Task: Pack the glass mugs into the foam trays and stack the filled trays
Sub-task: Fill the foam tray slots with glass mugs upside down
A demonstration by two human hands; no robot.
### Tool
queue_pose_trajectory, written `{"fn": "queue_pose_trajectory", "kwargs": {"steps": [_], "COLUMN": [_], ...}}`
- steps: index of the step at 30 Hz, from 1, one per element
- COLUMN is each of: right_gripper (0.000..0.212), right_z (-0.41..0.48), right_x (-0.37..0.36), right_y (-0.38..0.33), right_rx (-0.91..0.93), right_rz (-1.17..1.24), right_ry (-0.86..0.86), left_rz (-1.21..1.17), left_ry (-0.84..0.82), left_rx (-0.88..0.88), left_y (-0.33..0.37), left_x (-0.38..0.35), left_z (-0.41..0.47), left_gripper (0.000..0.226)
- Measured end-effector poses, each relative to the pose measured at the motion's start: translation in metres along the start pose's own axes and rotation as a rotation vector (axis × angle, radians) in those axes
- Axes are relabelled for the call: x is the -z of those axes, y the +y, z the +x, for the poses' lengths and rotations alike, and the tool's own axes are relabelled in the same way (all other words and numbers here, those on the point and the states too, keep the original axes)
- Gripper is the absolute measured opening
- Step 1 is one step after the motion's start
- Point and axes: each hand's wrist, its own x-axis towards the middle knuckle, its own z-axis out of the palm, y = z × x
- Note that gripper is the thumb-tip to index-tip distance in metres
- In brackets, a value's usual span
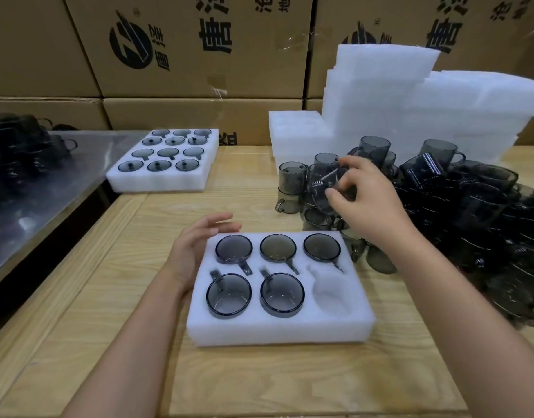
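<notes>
Our right hand [365, 203] pinches a glass mug [323, 188] between thumb and fingers, just beyond the far right corner of the foam tray [278, 330]. Our left hand [196, 251], fingers straight, lies at the tray's left edge. Five packed mugs [282, 294] sit inside it.

the mug pile [458, 206] crowds the tray's [278, 330] right side.

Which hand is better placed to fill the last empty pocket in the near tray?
Right. The right hand grips a mug over the pile, and the empty pocket lies on the right of the foam tray. The left hand is open beside its left edge.
</notes>
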Motion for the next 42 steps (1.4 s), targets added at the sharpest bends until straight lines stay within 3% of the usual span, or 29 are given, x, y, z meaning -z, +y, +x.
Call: {"fn": "queue_pose_trajectory", "kwargs": {"steps": [4, 6, 10, 15, 18, 21, 30, 34, 37, 40, 42], "right_gripper": [0.025, 0.023, 0.044, 0.044, 0.061, 0.066, 0.058, 0.06, 0.065, 0.07, 0.054], "right_z": [-0.039, -0.054, -0.071, -0.078, -0.081, -0.086, -0.083, -0.083, -0.085, -0.077, -0.066], "right_x": [0.006, 0.007, 0.005, 0.007, 0.013, 0.021, 0.026, 0.019, 0.02, 0.029, 0.022], "right_y": [-0.013, -0.016, -0.02, -0.024, -0.028, -0.028, -0.026, -0.025, -0.02, -0.024, -0.014], "right_rx": [-0.047, -0.097, -0.159, -0.113, -0.008, 0.108, -0.026, 0.024, 0.081, 0.057, 0.056], "right_rz": [0.149, 0.178, 0.038, -0.099, -0.159, -0.204, -0.312, -0.336, -0.35, -0.088, 0.019], "right_ry": [0.004, -0.024, -0.081, -0.071, -0.253, -0.399, -0.437, -0.438, -0.458, -0.48, -0.349], "left_rz": [0.372, 0.533, 0.847, 1.044, 1.114, 1.062, 1.201, 1.172, 1.058, 0.698, 0.793], "left_ry": [0.016, -0.143, -0.58, -0.513, -0.516, -0.569, -0.55, -0.581, -0.656, -0.519, -0.349], "left_rx": [-0.26, -0.297, -0.217, -0.35, -0.32, -0.287, -0.317, -0.338, -0.254, -0.122, -0.315], "left_y": [0.025, 0.038, 0.038, 0.026, 0.018, 0.013, 0.006, 0.01, 0.018, 0.03, 0.035], "left_x": [-0.016, -0.035, -0.086, -0.104, -0.097, -0.093, -0.09, -0.093, -0.094, -0.11, -0.129], "left_z": [-0.009, -0.018, -0.032, -0.03, -0.028, -0.029, -0.026, -0.029, -0.034, -0.042, -0.043], "left_gripper": [0.035, 0.04, 0.071, 0.078, 0.072, 0.072, 0.077, 0.076, 0.065, 0.051, 0.05]}}
